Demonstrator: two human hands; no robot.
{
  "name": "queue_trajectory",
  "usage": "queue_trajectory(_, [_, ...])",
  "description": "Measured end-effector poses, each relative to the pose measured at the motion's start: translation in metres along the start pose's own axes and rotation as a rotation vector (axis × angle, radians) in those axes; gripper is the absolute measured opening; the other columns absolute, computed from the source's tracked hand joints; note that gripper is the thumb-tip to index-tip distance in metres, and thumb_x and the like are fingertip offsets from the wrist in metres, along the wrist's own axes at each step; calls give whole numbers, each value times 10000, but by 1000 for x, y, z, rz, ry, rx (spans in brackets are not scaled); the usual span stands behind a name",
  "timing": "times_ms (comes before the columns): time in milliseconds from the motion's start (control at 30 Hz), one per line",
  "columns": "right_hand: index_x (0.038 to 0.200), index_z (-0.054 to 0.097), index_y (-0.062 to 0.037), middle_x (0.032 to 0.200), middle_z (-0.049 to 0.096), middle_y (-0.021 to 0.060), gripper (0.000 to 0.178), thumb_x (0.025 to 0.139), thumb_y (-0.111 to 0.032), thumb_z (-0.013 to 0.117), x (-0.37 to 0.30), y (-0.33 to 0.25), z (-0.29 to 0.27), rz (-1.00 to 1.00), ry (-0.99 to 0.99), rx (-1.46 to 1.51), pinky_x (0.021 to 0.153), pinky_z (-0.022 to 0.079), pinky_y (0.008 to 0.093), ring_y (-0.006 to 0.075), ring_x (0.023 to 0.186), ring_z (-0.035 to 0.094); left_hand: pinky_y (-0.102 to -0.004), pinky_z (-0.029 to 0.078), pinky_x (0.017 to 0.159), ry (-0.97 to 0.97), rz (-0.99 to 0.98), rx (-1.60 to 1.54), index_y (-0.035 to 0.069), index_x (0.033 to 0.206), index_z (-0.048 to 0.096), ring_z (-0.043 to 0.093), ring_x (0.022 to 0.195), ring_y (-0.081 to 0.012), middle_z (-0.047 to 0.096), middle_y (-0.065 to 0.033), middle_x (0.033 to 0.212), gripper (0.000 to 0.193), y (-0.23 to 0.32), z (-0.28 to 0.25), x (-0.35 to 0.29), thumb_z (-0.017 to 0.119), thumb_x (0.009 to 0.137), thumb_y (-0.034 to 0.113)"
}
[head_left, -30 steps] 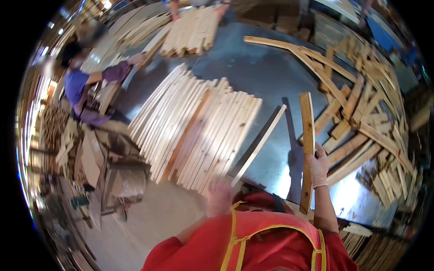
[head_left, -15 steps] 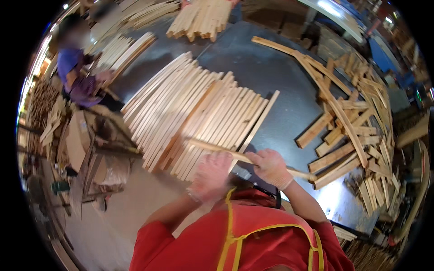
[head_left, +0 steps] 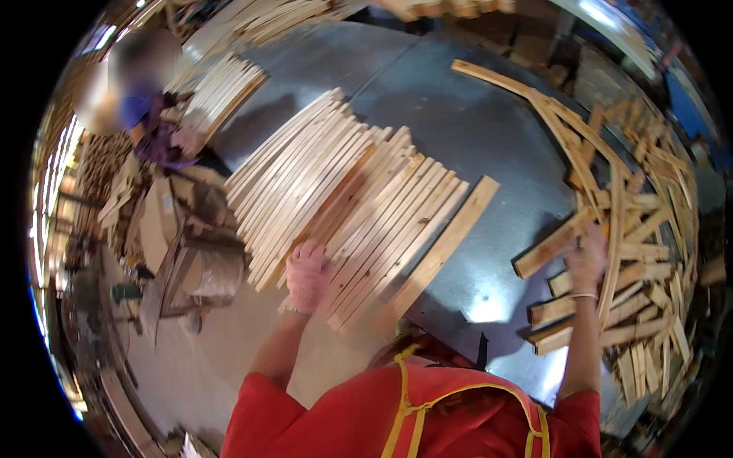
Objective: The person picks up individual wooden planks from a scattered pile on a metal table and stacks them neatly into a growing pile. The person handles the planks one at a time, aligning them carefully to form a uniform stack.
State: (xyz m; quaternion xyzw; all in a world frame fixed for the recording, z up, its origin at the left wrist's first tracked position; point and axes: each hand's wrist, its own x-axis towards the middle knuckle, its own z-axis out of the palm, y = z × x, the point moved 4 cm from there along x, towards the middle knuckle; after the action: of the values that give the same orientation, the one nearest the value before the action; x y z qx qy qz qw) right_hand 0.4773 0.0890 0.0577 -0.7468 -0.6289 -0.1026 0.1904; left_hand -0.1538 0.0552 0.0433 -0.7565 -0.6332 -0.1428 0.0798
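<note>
My left hand (head_left: 307, 276), in a pale knitted glove, is at the near ends of a row of pale wooden strips (head_left: 294, 179) laid side by side. Its fingers curl over a light wooden strip (head_left: 400, 177) lying among them. A wider wooden slat (head_left: 450, 240) lies at the row's right side, apart from the others. On the right, my gloved right hand (head_left: 586, 263) reaches into a jumbled pile of wooden pieces (head_left: 645, 252). It touches the pile beside a long strip; blur hides how its fingers are set.
Under the wood is a dark metal tabletop (head_left: 435, 107). A co-worker in purple (head_left: 156, 137) handles strips (head_left: 221, 91) at the far left. Nearer on the left stands a cart with a cardboard box (head_left: 159, 217). More timber (head_left: 450, 8) shows at the far edge.
My hands have parted: the left moved left onto the row, the right moved right to the pile. The strip they both held is no longer between them. The far bundle has moved away.
</note>
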Motion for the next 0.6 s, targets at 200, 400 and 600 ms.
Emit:
queue_trajectory(200, [1720,253,-86,1596,536,242,956,902,-340,680,-32,196,39,709,-428,10,1135,443,521,467,1386,553,-501,495,1019,-421,-425,-29,94,1282,686,629,1217,-345,669,-104,1284,450,-35,27,-3,757,899,320])
queue_trajectory(400, [1719,292,-100,1508,615,137,818,985,-141,652,-60,132,45,578,-150,460,964,524,398,289,1146,656,-524,392,1142,-110,-290,208,138,1445,593,472,1410,-354,536,-136,1452,636,-45,8,-11,798,868,314])
queue_trajectory(600, [1108,543,-104,812,609,48,318,904,-59,782,-118,-41,88,948,-245,1441,624,529,323,173,676,606,-602,282,1247,-232,-307,552,123,1586,470,336,1552,-437,424,-167,1647,783,-52,21,-14,735,918,433])
